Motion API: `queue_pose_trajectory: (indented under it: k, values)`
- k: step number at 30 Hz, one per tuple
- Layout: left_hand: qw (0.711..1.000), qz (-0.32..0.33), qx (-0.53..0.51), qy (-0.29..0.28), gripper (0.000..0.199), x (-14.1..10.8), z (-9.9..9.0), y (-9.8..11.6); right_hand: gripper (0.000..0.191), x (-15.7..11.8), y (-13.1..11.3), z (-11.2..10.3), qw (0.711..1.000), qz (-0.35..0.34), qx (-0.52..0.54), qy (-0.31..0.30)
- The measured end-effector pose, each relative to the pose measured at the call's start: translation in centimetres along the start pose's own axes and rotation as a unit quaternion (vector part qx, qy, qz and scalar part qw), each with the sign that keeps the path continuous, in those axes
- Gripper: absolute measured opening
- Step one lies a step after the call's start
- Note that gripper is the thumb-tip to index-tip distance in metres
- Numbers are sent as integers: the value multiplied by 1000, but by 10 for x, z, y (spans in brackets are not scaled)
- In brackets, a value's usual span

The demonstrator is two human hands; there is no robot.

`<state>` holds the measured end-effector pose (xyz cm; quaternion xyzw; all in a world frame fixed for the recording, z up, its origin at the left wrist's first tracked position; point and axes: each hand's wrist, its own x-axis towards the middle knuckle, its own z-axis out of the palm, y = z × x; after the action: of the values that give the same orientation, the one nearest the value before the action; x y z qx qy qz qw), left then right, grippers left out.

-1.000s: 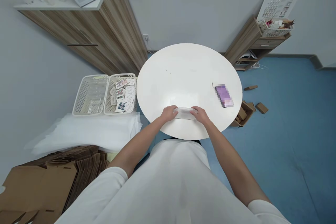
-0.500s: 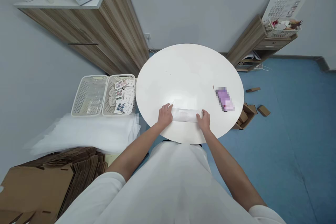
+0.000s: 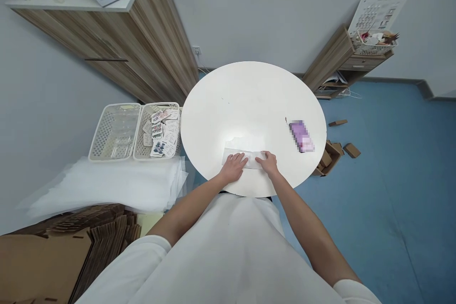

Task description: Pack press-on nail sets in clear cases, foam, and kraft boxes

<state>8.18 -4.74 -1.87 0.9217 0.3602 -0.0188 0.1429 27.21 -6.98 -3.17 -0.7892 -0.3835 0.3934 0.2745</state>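
A folded white sheet point(image 3: 251, 157), wrapped into a flat, narrow packet, lies near the front edge of the round white table point(image 3: 249, 99). My left hand point(image 3: 233, 168) rests on top of its left half, fingers stretched out and slightly spread. At the packet's right end is my right hand point(image 3: 269, 163), its thumb on the top face and its fingers curled round the far side. Whatever the sheet may contain is hidden. A purple pixelated item point(image 3: 301, 136) lies to the right on the tabletop.
Left of the table stand a white basket of printed cards point(image 3: 164, 133) and another basket with clear plastic pieces point(image 3: 116, 132). Translucent white sheets point(image 3: 117, 181) and flattened cardboard point(image 3: 42, 266) are stacked nearer me. An open carton point(image 3: 329, 159) sits on the floor at right.
My left hand has moved from the packet's left end onto its top, flattening out. My right hand has shifted slightly left over the packet's right end. The whole view has shifted slightly.
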Motion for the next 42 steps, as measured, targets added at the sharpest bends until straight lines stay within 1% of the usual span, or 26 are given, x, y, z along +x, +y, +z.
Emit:
queue_pose_trajectory:
  k: [2, 4, 6, 9, 11, 12, 13, 15, 17, 18, 20, 22, 25, 27, 30, 34, 36, 38, 40, 42]
  values:
    - [1000, 6, -2, 1, 54, -6, 0, 0, 44, -11, 1, 6, 1000, -4, -4, 16]
    - [1000, 11, -4, 2, 54, -13, 2, 0, 48, -22, 3, 13, 1000, -8, 16, 15]
    - [1000, 13, -4, 1, 54, -19, 3, 0, 56, -29, 4, 19, 999, -2, 37, 19]
    - [1000, 16, 0, 3, 54, -25, 5, -1, 72, -31, 4, 20, 996, 46, 70, 35]
    - [1000, 20, 4, 3, 55, -26, 5, -2, 78, -29, 3, 16, 991, 84, 104, 28]
    - [1000, 21, 5, 3, 55, -26, 5, -2, 76, -29, 3, 13, 988, 97, 120, 12]
    - [1000, 22, 6, 4, 56, -26, 4, -2, 70, -28, 2, 10, 986, 105, 130, -10]
    - [1000, 20, 10, 8, 57, -27, 3, -2, 46, -28, 1, 6, 987, 96, 119, -54]
    - [999, 25, 14, 15, 59, -29, 3, 0, 24, -29, 1, 5, 992, 70, 83, -60]
    - [999, 31, 16, 15, 60, -30, 3, 1, 19, -30, 1, 6, 995, 58, 63, -47]
    - [999, 46, 16, 7, 62, -32, 6, 4, 17, -30, 4, 7, 998, 47, 37, -8]
    - [999, 51, 11, -7, 64, -31, 11, 8, 17, -30, 7, 7, 998, 52, 38, 18]
    - [999, 41, -1, -18, 66, -23, 20, 19, 19, -29, 11, 3, 995, 65, 58, 43]
    - [999, 35, -10, -22, 66, -17, 24, 27, 20, -29, 10, -2, 993, 69, 88, 45]
    - [999, 26, -36, -25, 65, -13, 24, 35, 22, -31, 3, -7, 984, 72, 160, 9]
    - [996, 20, -83, 4, 66, -21, 16, 32, 27, -33, -12, 0, 969, 71, 221, -80]
    - [995, 24, -90, 23, 68, -26, 11, 29, 29, -33, -18, 6, 966, 65, 224, -111]
    - [996, 32, -78, 31, 70, -30, 8, 27, 30, -33, -20, 12, 967, 58, 216, -119]
    - [998, 32, -52, 25, 67, -31, 8, 25, 31, -31, -20, 13, 972, 52, 196, -121]
    - [999, 24, -29, 13, 63, -31, 9, 23, 34, -29, -18, 10, 982, 32, 140, -124]
